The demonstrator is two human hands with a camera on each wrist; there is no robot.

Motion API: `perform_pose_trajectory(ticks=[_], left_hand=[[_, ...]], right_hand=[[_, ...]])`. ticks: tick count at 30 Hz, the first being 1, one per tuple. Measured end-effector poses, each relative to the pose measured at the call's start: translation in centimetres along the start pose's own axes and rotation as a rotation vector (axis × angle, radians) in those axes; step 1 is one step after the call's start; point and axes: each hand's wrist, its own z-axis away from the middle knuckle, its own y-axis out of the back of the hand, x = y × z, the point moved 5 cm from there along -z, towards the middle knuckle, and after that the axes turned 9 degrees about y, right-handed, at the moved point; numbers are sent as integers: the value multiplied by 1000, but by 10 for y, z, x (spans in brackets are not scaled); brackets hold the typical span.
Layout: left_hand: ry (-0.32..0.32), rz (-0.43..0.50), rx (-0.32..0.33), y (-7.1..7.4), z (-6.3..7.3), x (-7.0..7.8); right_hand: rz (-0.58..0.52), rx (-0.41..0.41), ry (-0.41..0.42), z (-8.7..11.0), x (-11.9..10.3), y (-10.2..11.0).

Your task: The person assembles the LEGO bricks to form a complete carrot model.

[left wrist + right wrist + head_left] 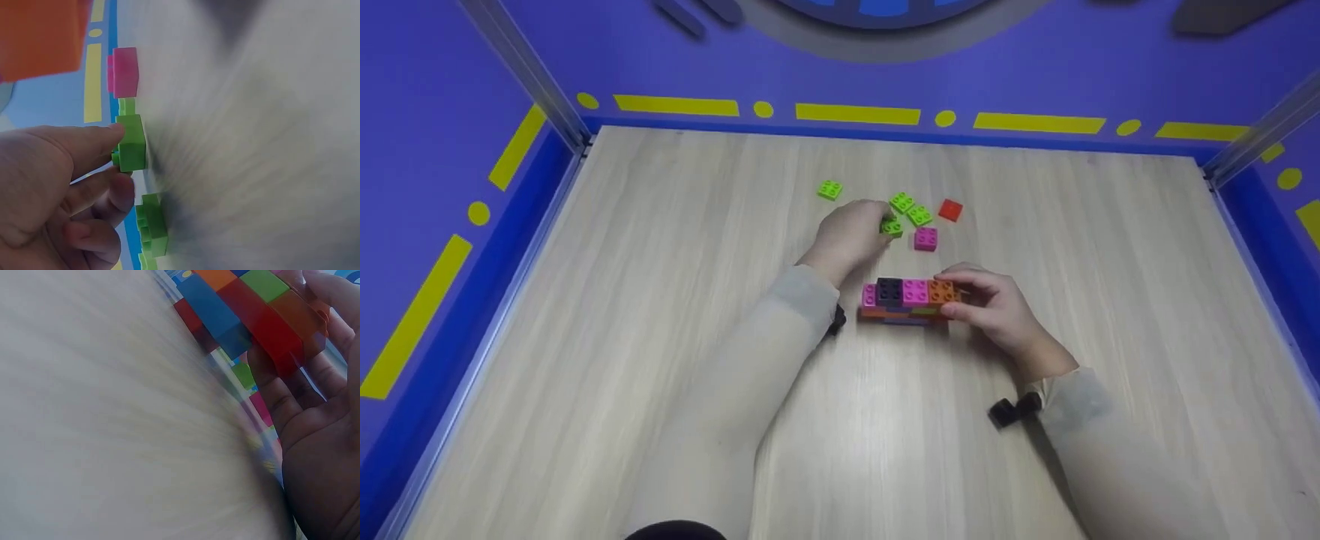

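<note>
1. The left hand (847, 232) was nearly closed, thumb and finger pinching a green brick (133, 143) just left of a pink brick (926, 239).
2. The right hand (1002, 312) was part-closed, thumb and fingers gripping the right end of the stack (915, 292), which lay nearer than the loose bricks; whether its base met the table could not be told.
3. Good handling, in my judgement, called for a pinch on the brick's sides, studs uncovered, and a lift clear of the green pair (910, 209) just beyond.
4. The stack wanted a steady, light grip, since squeezing one end might have worked its layers loose.
5. A lone green piece (830, 190) lay far left of the pair, a red piece (951, 210) to its right.
6. The table (885, 435) was pale, wood-grained; purple-blue walls (697, 71) with yellow marks stood at left, far and right.
</note>
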Motion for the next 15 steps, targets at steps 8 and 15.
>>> perform_pose_trajectory(ticks=[8,15], left_hand=[[8,31,11,1,1,-3],[-13,163,37,14,14,-7]], right_hand=[[17,-3,-3,0,1,-1],[3,7,-14,-1,0,1]])
